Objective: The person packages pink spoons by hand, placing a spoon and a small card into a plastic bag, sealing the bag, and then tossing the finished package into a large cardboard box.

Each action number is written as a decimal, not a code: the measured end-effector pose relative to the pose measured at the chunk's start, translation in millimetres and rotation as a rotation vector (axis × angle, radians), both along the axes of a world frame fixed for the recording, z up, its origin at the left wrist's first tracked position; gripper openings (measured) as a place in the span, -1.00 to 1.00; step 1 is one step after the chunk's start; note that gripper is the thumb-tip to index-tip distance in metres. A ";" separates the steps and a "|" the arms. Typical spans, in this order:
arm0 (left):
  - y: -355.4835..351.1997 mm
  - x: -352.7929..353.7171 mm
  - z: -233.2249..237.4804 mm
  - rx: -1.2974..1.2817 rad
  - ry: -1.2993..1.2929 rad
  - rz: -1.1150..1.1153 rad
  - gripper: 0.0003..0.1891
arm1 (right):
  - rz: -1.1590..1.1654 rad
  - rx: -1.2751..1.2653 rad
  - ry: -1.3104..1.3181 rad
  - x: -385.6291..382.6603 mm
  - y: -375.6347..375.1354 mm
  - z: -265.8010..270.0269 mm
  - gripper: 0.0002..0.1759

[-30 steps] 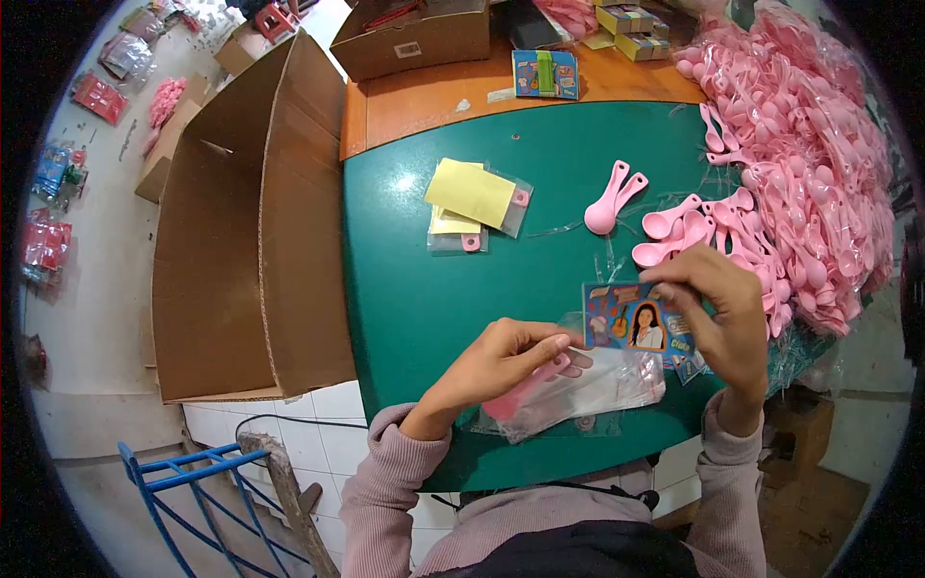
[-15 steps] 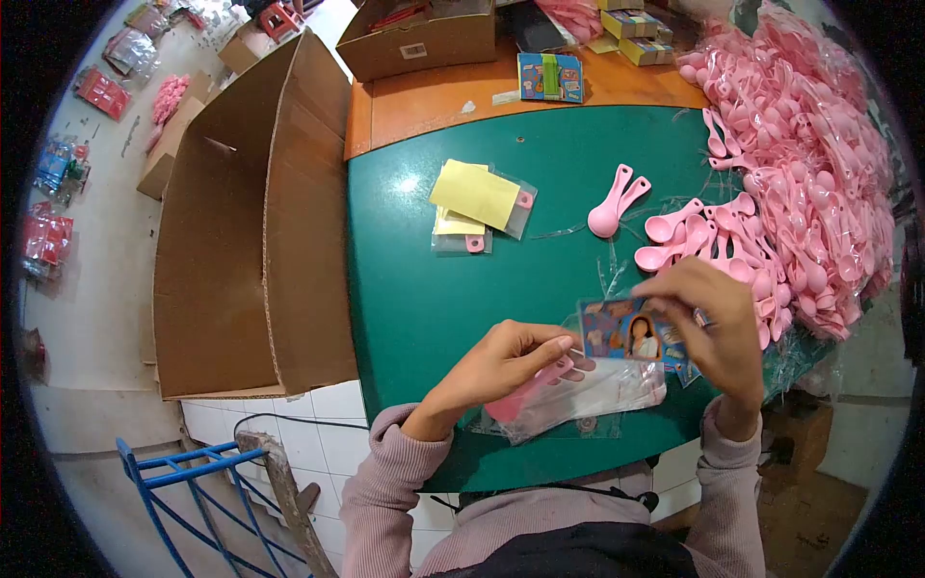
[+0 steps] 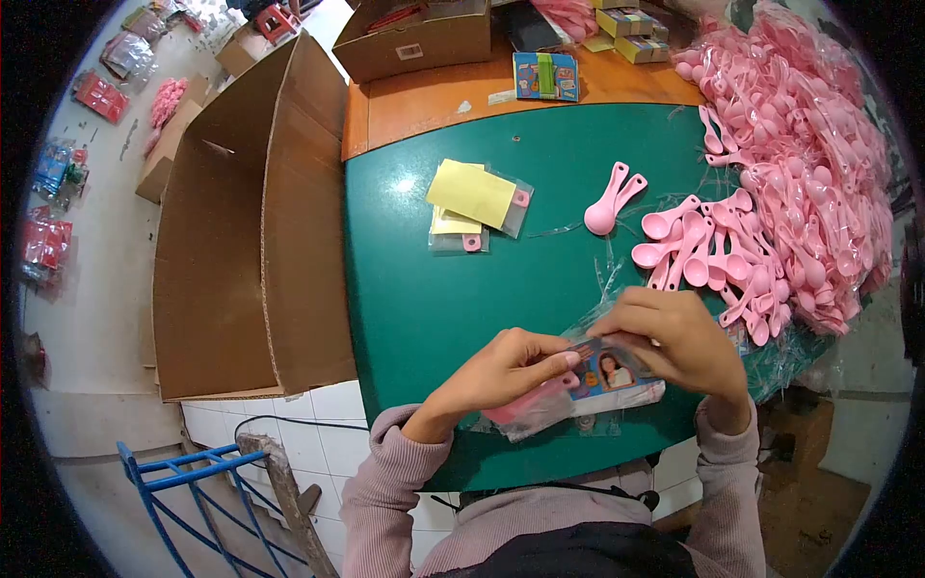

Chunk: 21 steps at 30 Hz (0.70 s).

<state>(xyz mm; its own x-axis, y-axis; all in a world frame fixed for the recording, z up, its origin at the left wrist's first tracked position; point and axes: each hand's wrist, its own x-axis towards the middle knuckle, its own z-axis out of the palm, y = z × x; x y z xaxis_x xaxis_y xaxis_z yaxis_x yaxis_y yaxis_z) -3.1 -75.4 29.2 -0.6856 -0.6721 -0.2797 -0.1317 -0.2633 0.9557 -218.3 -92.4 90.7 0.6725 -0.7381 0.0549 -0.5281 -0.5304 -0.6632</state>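
My left hand (image 3: 503,374) pinches the edge of a clear plastic bag (image 3: 551,421) low on the table, thumb on top. Inside that bag shows a pink spoon (image 3: 528,397). With bent fingers, my right hand (image 3: 682,337) grips a printed picture card (image 3: 599,379) at its upper edge. The card lies over the bag, close beside my left fingertips. Beyond my hands rest a pair of pink spoons (image 3: 604,214) and a loose heap of pink spoons (image 3: 696,239). Packed bags with yellow cards (image 3: 472,196) lie at the upper left of the green tabletop.
A huge pile of bagged pink spoons (image 3: 814,183) covers the right side. To the left stands a tall open cardboard box (image 3: 308,231). A banded card stack (image 3: 545,77) and a shallow carton (image 3: 414,48) sit at the back. A blue metal frame (image 3: 193,458) stands lower left.
My right hand has brought the card down and left, onto the bag by my left fingers. My left hand has barely moved and still pinches the bag.
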 end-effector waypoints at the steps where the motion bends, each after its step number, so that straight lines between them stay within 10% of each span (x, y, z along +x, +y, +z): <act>1: 0.2 -0.4 -0.9 -0.027 -0.029 -0.007 -0.65 | 0.001 0.000 -0.049 1.8 -1.1 -5.0 -0.83; 10: -1.1 5.4 -2.2 0.014 -0.028 0.044 -0.65 | -0.380 0.330 -0.363 -31.1 7.0 1.7 -0.75; 19: -0.1 6.2 -5.0 0.017 -0.022 0.062 -0.64 | -0.234 0.388 -0.291 -57.5 5.8 3.0 -0.77; 21: 0.4 6.8 -3.2 0.032 -0.014 0.062 -0.64 | 0.116 0.369 -0.722 -83.4 -15.9 -4.4 -0.82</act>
<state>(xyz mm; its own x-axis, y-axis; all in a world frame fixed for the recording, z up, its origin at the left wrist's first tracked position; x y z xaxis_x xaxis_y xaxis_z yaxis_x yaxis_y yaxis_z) 3.8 -74.9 26.0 -0.6386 -0.7040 -0.3107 -0.1277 -0.3013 0.9449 -301.7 -108.3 86.3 0.6379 -0.7211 0.2704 0.1405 -0.2363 -0.9615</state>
